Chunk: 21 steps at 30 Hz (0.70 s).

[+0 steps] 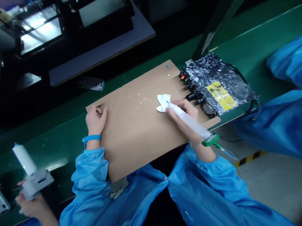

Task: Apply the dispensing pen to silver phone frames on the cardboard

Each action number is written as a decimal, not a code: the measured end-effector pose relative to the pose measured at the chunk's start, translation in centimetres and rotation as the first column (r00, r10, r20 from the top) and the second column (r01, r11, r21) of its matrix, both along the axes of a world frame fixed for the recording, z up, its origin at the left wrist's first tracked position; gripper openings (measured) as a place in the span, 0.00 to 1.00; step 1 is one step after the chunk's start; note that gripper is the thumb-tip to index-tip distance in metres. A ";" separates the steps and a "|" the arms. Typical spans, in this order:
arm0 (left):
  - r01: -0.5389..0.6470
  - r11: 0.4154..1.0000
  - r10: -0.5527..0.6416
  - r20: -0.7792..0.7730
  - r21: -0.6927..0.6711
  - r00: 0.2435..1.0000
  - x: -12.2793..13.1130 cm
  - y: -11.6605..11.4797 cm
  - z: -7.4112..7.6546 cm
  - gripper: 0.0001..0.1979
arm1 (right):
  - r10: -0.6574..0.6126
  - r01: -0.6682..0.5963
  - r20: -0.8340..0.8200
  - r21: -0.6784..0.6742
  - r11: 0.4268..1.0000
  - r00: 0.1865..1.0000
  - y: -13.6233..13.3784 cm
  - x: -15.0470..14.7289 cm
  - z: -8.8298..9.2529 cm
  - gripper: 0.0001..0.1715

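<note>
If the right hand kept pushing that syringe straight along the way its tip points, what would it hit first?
The right hand holds the syringe with its tip at the crumpled white wipe, so the wipe comes first, then probably bare cardboard sheet; depth is unclear.

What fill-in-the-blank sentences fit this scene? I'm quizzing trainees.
1. The right hand holds a syringe with its tip on a white ____.
2. The left hand rests on the ____ board.
3. The left wrist wears a ____ band.

Missing: wipe; cardboard; blue
</note>
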<state>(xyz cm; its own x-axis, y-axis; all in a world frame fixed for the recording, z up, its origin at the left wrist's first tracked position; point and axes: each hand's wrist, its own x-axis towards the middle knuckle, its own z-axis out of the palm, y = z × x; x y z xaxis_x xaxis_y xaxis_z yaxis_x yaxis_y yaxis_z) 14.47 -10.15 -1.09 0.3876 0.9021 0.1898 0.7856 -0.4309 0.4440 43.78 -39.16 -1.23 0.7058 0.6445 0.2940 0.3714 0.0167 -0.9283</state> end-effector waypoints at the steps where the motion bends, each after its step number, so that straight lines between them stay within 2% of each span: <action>1: 0.001 1.000 -0.001 -0.007 0.001 1.000 0.0 -0.1 0.1 0.16 | 0.003 -0.003 0.006 -0.016 1.000 1.000 -0.6 0.7 -0.1 0.18; 4: -0.004 1.000 0.004 -0.029 -0.009 1.000 0.3 -0.4 0.4 0.15 | -0.026 0.025 -0.010 -0.036 0.999 1.000 -1.6 2.2 -0.6 0.19; 7: -0.004 1.000 0.004 -0.029 -0.014 1.000 0.4 -0.5 0.5 0.15 | -0.039 0.038 -0.020 -0.053 0.998 0.999 -1.5 2.6 -1.1 0.18; 11: -0.002 1.000 0.002 -0.016 -0.018 1.000 0.1 -0.4 0.4 0.17 | 0.022 -0.021 0.012 -0.090 0.996 1.000 -1.2 2.6 -0.7 0.16; 17: 0.023 1.000 -0.023 0.005 0.002 1.000 0.0 -0.1 0.2 0.18 | 0.010 -0.008 0.019 -0.114 0.993 1.000 -1.2 2.7 -0.3 0.13; 21: -0.004 1.000 0.004 -0.006 -0.004 1.000 0.2 -0.2 0.2 0.18 | 0.010 -0.004 0.040 -0.148 0.989 0.999 -1.3 2.5 -0.2 0.15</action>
<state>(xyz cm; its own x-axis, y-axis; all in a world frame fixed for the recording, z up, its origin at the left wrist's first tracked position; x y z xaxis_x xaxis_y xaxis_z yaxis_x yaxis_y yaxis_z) 14.68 -10.37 -0.85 0.3849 0.9046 0.1834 0.7902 -0.4256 0.4410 46.26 -40.42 -1.38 0.6907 0.6880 0.2228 0.4088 -0.1173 -0.9051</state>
